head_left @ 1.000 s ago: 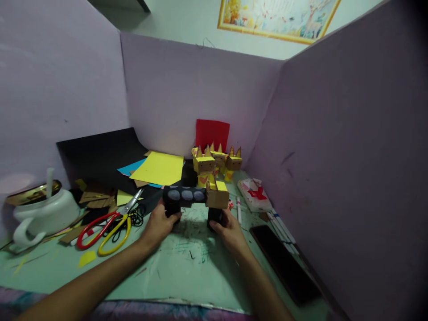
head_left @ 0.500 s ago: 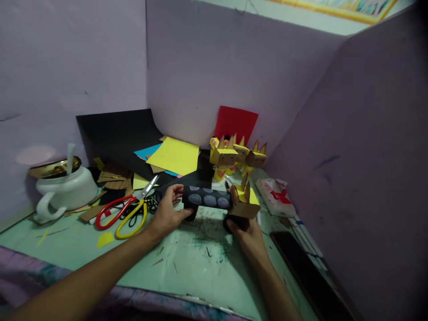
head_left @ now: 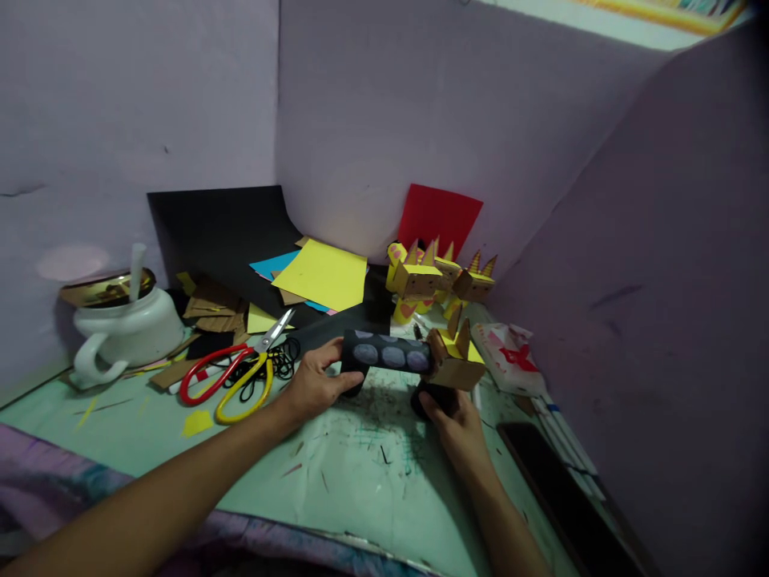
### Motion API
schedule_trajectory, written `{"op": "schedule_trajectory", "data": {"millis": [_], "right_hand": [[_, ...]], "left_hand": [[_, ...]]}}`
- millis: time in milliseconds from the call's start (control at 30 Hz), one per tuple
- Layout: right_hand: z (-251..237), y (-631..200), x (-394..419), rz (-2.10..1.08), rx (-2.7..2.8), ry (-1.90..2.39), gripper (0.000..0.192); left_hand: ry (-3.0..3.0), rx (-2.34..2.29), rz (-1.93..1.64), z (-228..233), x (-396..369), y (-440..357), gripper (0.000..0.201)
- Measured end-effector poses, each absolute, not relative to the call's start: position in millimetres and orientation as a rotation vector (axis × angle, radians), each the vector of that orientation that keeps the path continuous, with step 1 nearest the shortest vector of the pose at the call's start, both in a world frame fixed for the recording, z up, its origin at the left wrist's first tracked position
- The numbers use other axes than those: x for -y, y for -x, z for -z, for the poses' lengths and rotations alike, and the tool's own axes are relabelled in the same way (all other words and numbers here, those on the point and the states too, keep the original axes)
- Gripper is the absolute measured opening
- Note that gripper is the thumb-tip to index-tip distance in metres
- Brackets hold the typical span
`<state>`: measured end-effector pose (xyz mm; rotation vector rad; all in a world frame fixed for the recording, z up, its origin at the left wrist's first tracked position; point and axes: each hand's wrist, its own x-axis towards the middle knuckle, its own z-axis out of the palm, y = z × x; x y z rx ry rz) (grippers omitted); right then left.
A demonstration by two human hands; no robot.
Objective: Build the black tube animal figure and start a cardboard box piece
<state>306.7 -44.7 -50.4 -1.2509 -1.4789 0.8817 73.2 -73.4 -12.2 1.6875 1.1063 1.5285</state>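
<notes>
Between my hands is a handmade paper animal figure (head_left: 393, 353). Its body is a black tube with greyish-purple spots, and black legs stand under both ends. A yellow and brown cardboard box head (head_left: 461, 365) with pointed upright pieces sits at the right end. My left hand (head_left: 318, 381) grips the tube's left end, thumb in front at the back leg and fingers behind. With my right hand (head_left: 453, 413) I hold the black front part below the head; some of its fingers are hidden. Red-and-yellow-handled scissors (head_left: 263, 343) lie open left of my left hand.
Several yellow cardboard animal figures (head_left: 420, 280) stand behind, before a red sheet (head_left: 441, 220). Yellow paper (head_left: 324, 275) lies on a black sheet (head_left: 216, 232). A white mug-like pot (head_left: 132, 332) is at left, a dark phone-like slab (head_left: 558, 489) and a white packet (head_left: 508, 357) at right.
The view has shifted, so most things appear slightly farther right. My left hand's fingers have drawn in closer around the tube's end. My right hand keeps its hold.
</notes>
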Motion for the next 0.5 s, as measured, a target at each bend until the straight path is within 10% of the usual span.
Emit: {"op": "schedule_trajectory", "data": {"millis": [500], "right_hand": [[52.5,-308.0,44.6,-0.774,1.510,1.295,0.025]], "left_hand": [[-1.839,-1.114,-1.502,7.3,70.9,-69.2,0.024]]}}
